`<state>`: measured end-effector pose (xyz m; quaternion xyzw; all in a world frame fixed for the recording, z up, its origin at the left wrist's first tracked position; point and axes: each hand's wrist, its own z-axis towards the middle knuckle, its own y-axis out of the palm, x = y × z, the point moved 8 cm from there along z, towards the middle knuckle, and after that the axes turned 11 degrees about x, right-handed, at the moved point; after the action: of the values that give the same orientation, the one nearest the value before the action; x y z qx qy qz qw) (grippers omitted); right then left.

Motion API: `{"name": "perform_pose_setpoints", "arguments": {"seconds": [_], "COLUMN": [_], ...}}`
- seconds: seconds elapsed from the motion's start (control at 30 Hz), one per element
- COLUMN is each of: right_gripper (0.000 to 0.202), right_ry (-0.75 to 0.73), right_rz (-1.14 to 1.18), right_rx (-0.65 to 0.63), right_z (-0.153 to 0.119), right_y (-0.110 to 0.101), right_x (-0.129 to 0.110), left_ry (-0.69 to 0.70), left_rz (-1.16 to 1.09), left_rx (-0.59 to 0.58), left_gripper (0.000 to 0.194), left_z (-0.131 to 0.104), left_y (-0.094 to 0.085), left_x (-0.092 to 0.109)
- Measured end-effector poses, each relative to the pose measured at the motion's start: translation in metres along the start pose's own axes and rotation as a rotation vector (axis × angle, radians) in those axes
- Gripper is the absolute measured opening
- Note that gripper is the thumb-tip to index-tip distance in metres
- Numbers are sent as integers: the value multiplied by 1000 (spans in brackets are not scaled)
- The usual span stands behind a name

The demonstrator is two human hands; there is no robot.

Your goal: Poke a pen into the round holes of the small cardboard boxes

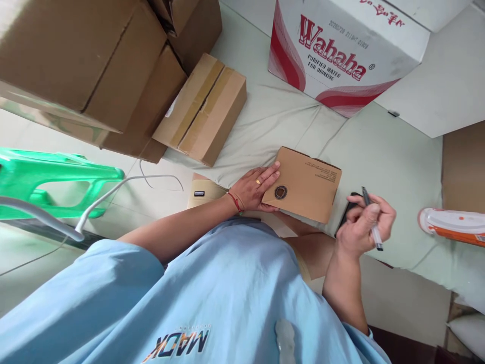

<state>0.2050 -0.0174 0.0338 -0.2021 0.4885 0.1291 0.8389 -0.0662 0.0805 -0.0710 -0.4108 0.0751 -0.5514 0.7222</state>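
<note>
A small brown cardboard box with a dark round mark and fine print lies on the pale green cloth in front of me. My left hand, with a gold ring and a red bracelet, grips its left side, fingers on top and thumb along the near edge. To the right of the box, my right hand is raised with a pen pinched between its fingers. The pen's dark tip points away from me. Partly hidden behind that hand is a flat black object, perhaps a phone.
A taped carton and larger cartons are stacked at the left. At the back stands a white-and-red Wahaha water carton. An orange-and-white cylinder lies at right. A green stool and grey cable are at left.
</note>
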Motion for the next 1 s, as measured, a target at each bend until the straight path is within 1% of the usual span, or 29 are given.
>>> {"name": "perform_pose_setpoints", "arguments": {"seconds": [0.03,0.07,0.1,0.13,0.17,0.23,0.3,0.33,0.4,0.47,0.53,0.57,0.63,0.7,0.77,0.83,0.93,1.0], "right_gripper": [34,35,34,34,33,34,39,42,49,55,66,74,92,101,100,98,95,93], "right_ry": [-26,-66,-118,-175,-228,-297,-317,-319,-320,-308,-256,-210,-80,48,131,206,311,342], "right_rz": [-99,-213,-326,-424,-497,-570,-595,-603,-629,-687,-795,-859,-983,-1078,-1132,-1154,-1160,-1161], "right_rx": [46,52,20,-47,-132,-304,-419,-450,-442,-346,-235,-204,-211,-248,-261,-246,-219,-213], "right_z": [6,10,11,9,5,-9,-21,-25,-24,-15,-5,-2,-2,-8,-14,-15,-9,-3], "right_y": [-14,-24,-30,-31,-30,-21,-12,-9,-9,-20,-39,-49,-65,-75,-79,-79,-76,-76], "right_x": [8,16,25,33,42,59,70,73,75,75,80,85,99,111,116,118,119,118], "left_ry": [-7,-14,-19,-21,-21,-10,5,10,5,-8,-13,-10,-2,-10,-35,-50,-53,-72], "left_rz": [-7,-15,-20,-20,-16,-4,3,5,10,13,19,24,33,29,6,-15,-8,-6], "left_rx": [-8,-13,-16,-15,-10,10,32,37,29,10,2,7,17,5,-24,-34,-14,-11], "left_gripper": [119,119,119,119,119,118,117,116,114,114,113,113,113,113,113,113,114,113], "left_z": [-1,-1,-2,-2,-2,-1,-1,-1,-1,-1,-1,-1,-1,-2,-3,-2,3,8], "left_y": [1,1,2,3,3,2,0,0,0,0,0,0,0,1,4,4,2,4], "left_x": [-1,-1,-2,-2,-2,-2,-1,0,-1,-2,-2,-1,-1,-1,-3,-4,1,6]}}
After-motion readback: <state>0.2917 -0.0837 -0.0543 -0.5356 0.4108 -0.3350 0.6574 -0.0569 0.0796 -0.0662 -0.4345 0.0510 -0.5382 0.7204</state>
